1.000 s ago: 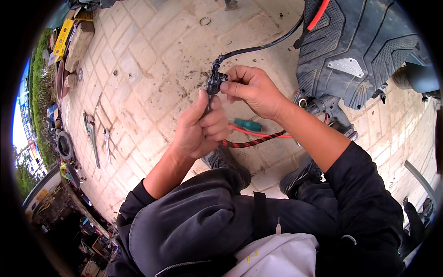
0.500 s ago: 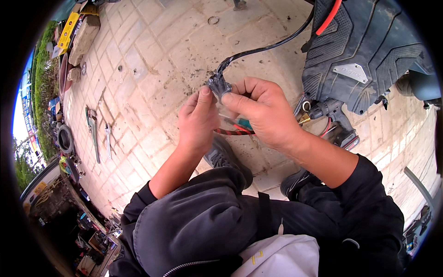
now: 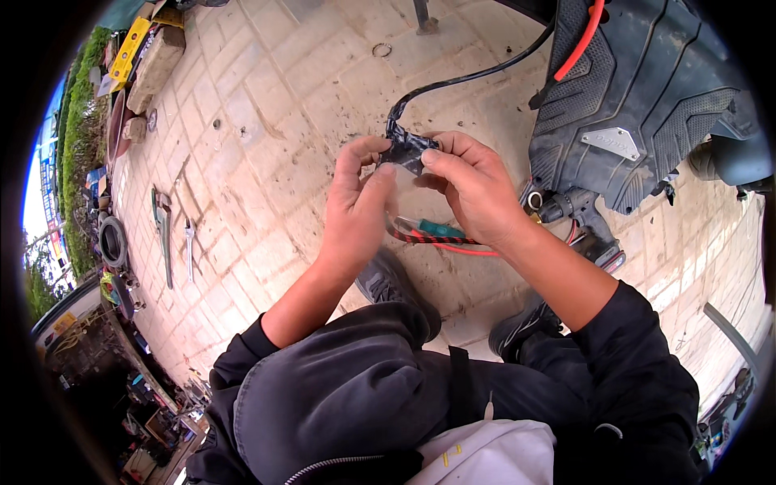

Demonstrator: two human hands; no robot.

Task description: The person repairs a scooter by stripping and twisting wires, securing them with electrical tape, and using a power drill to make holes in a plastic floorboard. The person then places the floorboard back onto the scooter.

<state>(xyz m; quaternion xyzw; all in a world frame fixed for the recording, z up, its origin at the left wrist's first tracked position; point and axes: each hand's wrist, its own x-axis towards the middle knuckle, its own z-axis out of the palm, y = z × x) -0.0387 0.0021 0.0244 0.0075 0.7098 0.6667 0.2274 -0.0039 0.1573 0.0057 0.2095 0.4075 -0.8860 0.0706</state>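
A crumpled strip of shiny black tape point(image 3: 411, 148) is stretched between my two hands, around the end of a black cable point(image 3: 475, 80). My left hand point(image 3: 356, 194) pinches its left side between thumb and fingers. On the other side, my right hand point(image 3: 473, 178) grips the tape's right edge, thumb on top. Below the hands, a screwdriver with a green handle point(image 3: 440, 229) and a black-and-red braided wire point(image 3: 428, 238) show, partly hidden by my right wrist.
A black ridged footboard panel point(image 3: 647, 89) and a cordless drill point(image 3: 588, 214) are at the right. Pliers point(image 3: 164, 234) and a wrench point(image 3: 190, 249) lie on the paving at the left, with a coiled black hose point(image 3: 113, 242) farther out. My shoes point(image 3: 396, 283) stand below the hands.
The tape has been spread wider and flatter between my hands. My right hand has shifted slightly right, and more of the screwdriver handle and wires shows.
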